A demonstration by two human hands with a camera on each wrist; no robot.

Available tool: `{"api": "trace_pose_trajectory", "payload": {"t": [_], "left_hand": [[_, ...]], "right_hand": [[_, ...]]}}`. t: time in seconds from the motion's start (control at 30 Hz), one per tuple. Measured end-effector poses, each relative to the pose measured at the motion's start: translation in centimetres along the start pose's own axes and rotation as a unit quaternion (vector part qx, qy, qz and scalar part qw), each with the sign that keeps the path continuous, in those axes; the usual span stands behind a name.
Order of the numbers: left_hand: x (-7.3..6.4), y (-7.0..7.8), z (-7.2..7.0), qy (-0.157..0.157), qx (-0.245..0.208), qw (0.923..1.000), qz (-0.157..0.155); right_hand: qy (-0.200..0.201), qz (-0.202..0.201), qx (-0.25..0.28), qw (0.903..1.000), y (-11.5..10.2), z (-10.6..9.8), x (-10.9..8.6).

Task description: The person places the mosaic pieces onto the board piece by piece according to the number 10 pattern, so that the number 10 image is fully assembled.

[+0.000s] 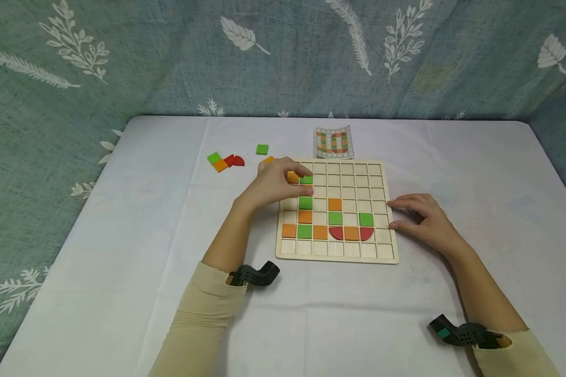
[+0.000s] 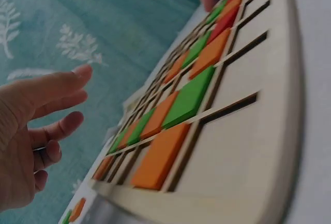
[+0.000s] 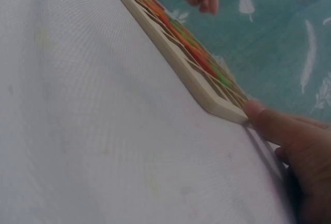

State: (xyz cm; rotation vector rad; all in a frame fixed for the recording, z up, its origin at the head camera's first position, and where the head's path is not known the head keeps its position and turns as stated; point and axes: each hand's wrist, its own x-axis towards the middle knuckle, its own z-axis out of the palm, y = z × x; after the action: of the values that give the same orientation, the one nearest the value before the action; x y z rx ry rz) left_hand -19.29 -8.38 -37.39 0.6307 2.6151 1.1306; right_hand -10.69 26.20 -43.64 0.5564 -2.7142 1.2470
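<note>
A wooden grid board [image 1: 362, 181] lies flat, with green square tiles [image 1: 304, 231], orange square tiles [image 1: 351, 233] and red rounded tiles [image 1: 366, 233] in some cells. Over its upper left part is my left hand [image 1: 274, 182], thumb and fingers apart. In the left wrist view no piece shows between those fingers [image 2: 57, 87]. It hides some cells in the head view. My right hand [image 1: 426, 220] touches the board's right edge with thumb and fingertips. The right wrist view shows the thumb [image 3: 264, 118] against the board's edge [image 3: 204, 100].
Behind the board lies a printed pattern card [image 1: 334, 142]. Loose tiles are at the back left: a green square [image 1: 262, 150], an orange one [image 1: 269, 159] partly behind my left hand, and a small group with red pieces [image 1: 238, 161]. A white cloth [image 1: 122, 251] covers the table.
</note>
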Motion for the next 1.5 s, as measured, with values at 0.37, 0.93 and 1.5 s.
{"api": "trace_pose_trajectory", "payload": {"t": [0.37, 0.93, 1.5], "left_hand": [[-0.5, -2.0, -3.8, 0.024, -0.011, 0.9977, -0.063], [0.6, -7.1, -3.3, 0.102, 0.014, 0.9876, -0.119], [0.9, -7.5, -1.5, 0.147, 0.093, 0.9797, -0.101]], "right_hand": [[0.000, -0.002, -0.004, 1.0000, 0.4, 0.0, 0.1], [0.003, -0.006, -0.005, 1.0000, 0.5, 0.1, 0.1], [0.003, -0.011, -0.003, 0.9999, 0.4, 0.1, 0.1]]}}
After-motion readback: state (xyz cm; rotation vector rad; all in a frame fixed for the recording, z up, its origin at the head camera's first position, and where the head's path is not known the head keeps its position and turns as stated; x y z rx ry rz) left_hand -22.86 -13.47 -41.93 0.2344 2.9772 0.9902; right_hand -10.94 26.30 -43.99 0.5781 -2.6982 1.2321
